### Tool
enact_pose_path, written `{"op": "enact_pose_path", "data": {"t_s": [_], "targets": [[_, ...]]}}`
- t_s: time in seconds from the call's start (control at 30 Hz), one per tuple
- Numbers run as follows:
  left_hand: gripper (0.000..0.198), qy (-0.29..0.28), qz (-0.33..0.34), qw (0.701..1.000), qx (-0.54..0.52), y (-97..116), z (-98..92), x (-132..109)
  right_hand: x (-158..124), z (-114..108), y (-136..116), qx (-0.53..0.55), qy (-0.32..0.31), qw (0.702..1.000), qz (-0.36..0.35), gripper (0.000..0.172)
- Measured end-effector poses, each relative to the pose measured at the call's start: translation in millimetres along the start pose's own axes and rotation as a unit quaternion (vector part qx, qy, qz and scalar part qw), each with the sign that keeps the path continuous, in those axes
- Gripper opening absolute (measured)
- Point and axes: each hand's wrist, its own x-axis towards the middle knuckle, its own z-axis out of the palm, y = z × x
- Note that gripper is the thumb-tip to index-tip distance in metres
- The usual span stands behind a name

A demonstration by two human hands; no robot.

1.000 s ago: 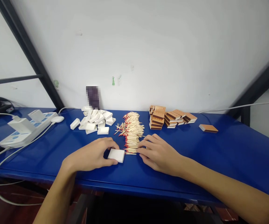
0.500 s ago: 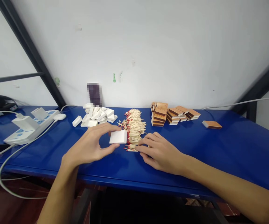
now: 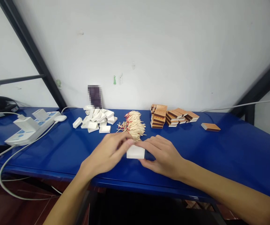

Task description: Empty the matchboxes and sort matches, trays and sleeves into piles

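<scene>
A white matchbox tray (image 3: 135, 152) is held between my two hands near the front of the blue table. My left hand (image 3: 109, 153) is closed at its back left corner, thumb and fingers pressed together there. My right hand (image 3: 161, 156) grips it from the right, the index finger at the back edge and the thumb low at the front. No matches show inside the tray; my fingers cover part of it. Just behind lies a heap of red-tipped matches (image 3: 135, 125), its near end hidden by my hands.
White matchbox trays (image 3: 97, 117) are piled back left. Orange-brown matchbox sleeves (image 3: 159, 115) are stacked back right, and a single sleeve (image 3: 211, 127) lies farther right. A power strip (image 3: 31, 131) with cables sits at the left. Behind the table (image 3: 230, 156) stands a white wall.
The white tray has moved right and nearer to me along with my left hand. My right fingers have left the near matches and are now at the tray.
</scene>
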Motion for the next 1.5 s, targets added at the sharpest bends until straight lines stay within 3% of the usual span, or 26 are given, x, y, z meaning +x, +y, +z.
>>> {"op": "enact_pose_path", "data": {"t_s": [0.13, 0.33, 0.47, 0.57, 0.67, 0.77, 0.87, 1.07, 1.33, 1.5], "targets": [[0.038, 0.15, -0.049, 0.987, -0.023, -14.9, -14.3, -2.9, -3.1, 3.1, -10.2, 0.011, -0.091, 0.996, 0.011, 0.032], [0.037, 0.248, 0.017, 0.957, -0.151, -26.6, -10.9, -7.4, -2.5, 0.2, -16.3, 0.014, -0.165, 0.986, 0.031, 0.035], [0.038, 0.294, 0.063, 0.932, -0.202, -25.9, -5.6, -8.3, 0.5, -4.3, -3.4, -0.027, -0.157, 0.987, 0.03, 0.02], [0.039, 0.239, 0.056, 0.959, -0.141, -23.7, -9.5, -7.6, -0.5, -2.0, 6.3, -0.074, -0.165, 0.983, 0.025, 0.016], [0.038, 0.094, 0.007, 0.996, 0.005, -25.0, -13.3, -4.5, -3.1, 2.3, 11.0, -0.085, -0.181, 0.979, 0.027, 0.018], [0.033, -0.025, -0.001, 0.993, 0.114, -30.2, -11.9, -1.0, -4.3, 5.0, 11.7, -0.085, -0.182, 0.979, 0.023, 0.018], [0.028, -0.092, 0.013, 0.986, 0.138, -35.3, -9.0, -0.2, -3.5, 6.4, 11.0, -0.086, -0.184, 0.979, 0.018, 0.016], [0.031, -0.139, 0.003, 0.984, 0.112, -42.0, -12.6, -5.8, 0.0, 10.0, 8.8, -0.102, -0.169, 0.98, 0.001, 0.016], [0.027, -0.133, 0.025, 0.986, 0.098, -46.1, -14.0, -9.9, 0.9, 9.2, 7.5, -0.078, -0.153, 0.985, 0.028, 0.018], [0.026, -0.114, 0.031, 0.982, 0.147, -43.0, -11.6, -5.8, -1.0, 8.0, 8.1, -0.069, -0.158, 0.985, 0.031, 0.017]]}}
